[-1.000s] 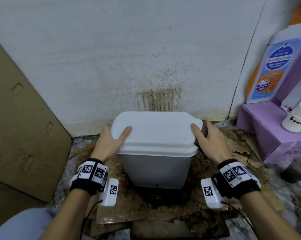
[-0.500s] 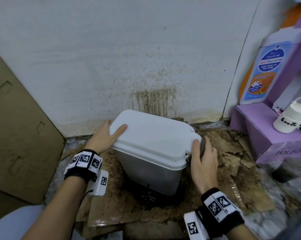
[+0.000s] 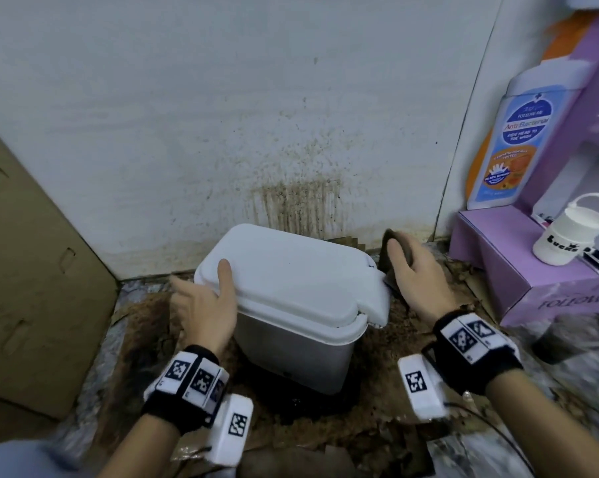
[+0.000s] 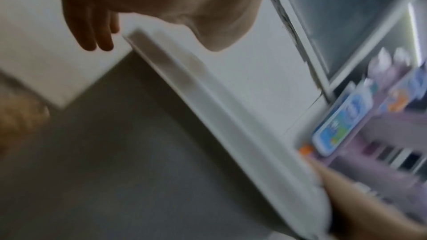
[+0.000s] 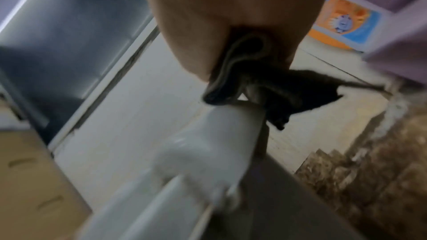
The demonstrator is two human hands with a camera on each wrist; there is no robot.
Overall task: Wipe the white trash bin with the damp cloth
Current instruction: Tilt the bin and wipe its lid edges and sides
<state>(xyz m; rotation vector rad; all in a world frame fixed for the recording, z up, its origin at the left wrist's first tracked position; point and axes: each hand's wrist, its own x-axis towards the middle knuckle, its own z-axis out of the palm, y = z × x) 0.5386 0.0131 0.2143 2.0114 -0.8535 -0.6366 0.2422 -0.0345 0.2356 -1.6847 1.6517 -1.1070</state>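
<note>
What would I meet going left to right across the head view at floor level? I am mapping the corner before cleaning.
Cardboard sheet → left hand → white trash bin → right hand holding the cloth → purple box → white cup.

A white wall (image 3: 222, 115) stands behind, spattered and streaked with a brown stain (image 3: 298, 205) low down. A sheet of brown cardboard (image 3: 25, 270) leans at the left, and torn, soiled cardboard (image 3: 360, 422) covers the floor. At the right, a purple display stand (image 3: 518, 270) carries a bottle-shaped blue-and-orange sign (image 3: 511, 139) reading "AntiBacterial", with a small white handled container (image 3: 567, 232) on its lower step.
</note>
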